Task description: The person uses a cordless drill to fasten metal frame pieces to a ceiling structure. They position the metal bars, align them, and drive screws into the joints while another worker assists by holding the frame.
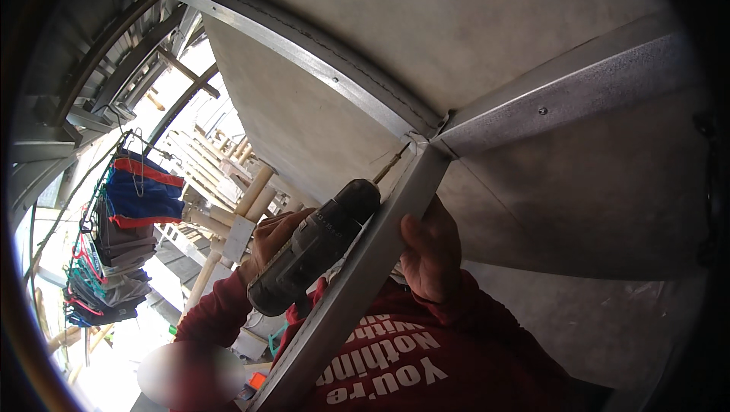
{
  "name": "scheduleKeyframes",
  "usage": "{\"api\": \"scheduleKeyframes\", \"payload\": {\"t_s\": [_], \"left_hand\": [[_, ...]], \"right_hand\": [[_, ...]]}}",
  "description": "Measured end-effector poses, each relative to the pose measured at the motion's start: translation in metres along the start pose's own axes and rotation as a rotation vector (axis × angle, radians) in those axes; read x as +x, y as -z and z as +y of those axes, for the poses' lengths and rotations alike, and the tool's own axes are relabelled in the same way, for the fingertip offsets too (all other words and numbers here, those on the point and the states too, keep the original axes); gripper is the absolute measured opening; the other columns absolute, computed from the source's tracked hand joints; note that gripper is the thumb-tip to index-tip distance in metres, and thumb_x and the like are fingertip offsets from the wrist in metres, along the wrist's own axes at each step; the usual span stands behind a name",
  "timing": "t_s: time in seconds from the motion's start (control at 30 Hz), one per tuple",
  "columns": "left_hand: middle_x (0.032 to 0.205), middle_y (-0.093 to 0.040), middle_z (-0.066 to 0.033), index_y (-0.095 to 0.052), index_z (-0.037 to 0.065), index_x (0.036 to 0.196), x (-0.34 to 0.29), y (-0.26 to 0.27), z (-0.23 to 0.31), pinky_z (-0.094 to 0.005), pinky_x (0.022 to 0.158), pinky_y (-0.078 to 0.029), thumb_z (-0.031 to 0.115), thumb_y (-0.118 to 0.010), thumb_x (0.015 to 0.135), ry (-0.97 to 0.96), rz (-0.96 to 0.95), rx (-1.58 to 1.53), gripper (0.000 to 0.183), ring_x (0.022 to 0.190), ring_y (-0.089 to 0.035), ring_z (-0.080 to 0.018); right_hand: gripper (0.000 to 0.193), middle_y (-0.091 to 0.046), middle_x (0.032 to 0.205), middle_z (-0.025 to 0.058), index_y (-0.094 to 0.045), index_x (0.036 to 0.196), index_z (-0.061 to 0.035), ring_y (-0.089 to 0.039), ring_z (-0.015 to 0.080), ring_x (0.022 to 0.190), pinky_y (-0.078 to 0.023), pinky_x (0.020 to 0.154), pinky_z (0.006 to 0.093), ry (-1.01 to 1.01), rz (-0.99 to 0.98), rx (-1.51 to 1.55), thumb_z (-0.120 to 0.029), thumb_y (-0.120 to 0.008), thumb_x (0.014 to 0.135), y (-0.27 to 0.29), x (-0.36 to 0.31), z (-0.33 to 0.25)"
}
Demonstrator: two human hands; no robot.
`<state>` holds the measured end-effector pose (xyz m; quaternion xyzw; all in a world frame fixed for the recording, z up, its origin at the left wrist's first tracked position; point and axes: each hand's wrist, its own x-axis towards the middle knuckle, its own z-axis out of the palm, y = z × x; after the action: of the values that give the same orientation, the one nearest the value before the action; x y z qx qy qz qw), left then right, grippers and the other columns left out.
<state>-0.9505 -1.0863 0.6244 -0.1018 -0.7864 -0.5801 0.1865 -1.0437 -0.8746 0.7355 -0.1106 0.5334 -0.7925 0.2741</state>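
Observation:
A dark cordless drill (315,248) is in my left hand (277,237), whose fingers wrap its far side, partly hidden by the drill body. The long drill bit (391,163) points up and right, its tip close to where several metal channels meet; whether it touches is unclear. My right hand (430,252) grips the slanting metal channel (365,267), thumb on the near face and the other fingers mostly hidden behind it. This channel runs from the lower edge up to the joint with a left channel (319,70) and a right channel (563,93). Screws show in both.
Large grey panels (426,24) lie against the channels. At the left, clothes (144,191) hang on hangers from a line, below curved dark metal beams (114,39). Wooden poles (255,191) stand behind the drill. Near the lower edge lies a small orange object (257,380).

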Motion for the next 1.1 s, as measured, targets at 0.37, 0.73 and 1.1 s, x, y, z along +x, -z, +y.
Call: {"api": "scheduleKeyframes", "payload": {"t_s": [0.37,0.73,1.1], "left_hand": [[0.102,-0.070,-0.0178,-0.058,-0.005,0.123,0.021,0.004,0.010,-0.0359,0.080,-0.055,0.029,-0.072,0.084,-0.010,-0.014,-0.011,0.053,0.089,-0.071,-0.0286],[0.100,-0.071,-0.0171,-0.058,-0.003,0.125,0.023,0.004,0.014,-0.0354,0.081,-0.054,0.026,-0.071,0.085,0.074,-0.033,-0.047,0.052,0.089,-0.071,-0.0273],[0.109,-0.071,-0.0167,-0.054,-0.003,0.132,0.031,0.014,0.034,-0.0352,0.086,-0.055,0.026,-0.070,0.088,0.092,-0.066,-0.083,0.055,0.095,-0.072,-0.0270]], "right_hand": [[0.045,-0.058,0.108,0.0068,-0.048,0.127,-0.0006,-0.059,0.0120,0.095,-0.051,0.082,0.0286,-0.003,-0.013,-0.145,-0.027,-0.066,0.095,0.011,-0.001,0.000],[0.049,-0.059,0.109,0.0122,-0.044,0.129,0.0017,-0.065,0.0180,0.091,-0.057,0.076,0.0318,-0.045,-0.015,-0.139,-0.026,-0.066,0.095,0.011,-0.006,-0.006],[0.044,-0.061,0.106,0.0130,-0.048,0.122,0.0039,-0.068,0.0211,0.088,-0.062,0.070,0.0336,-0.059,-0.002,-0.142,-0.024,-0.066,0.094,0.008,-0.005,-0.013]]}}
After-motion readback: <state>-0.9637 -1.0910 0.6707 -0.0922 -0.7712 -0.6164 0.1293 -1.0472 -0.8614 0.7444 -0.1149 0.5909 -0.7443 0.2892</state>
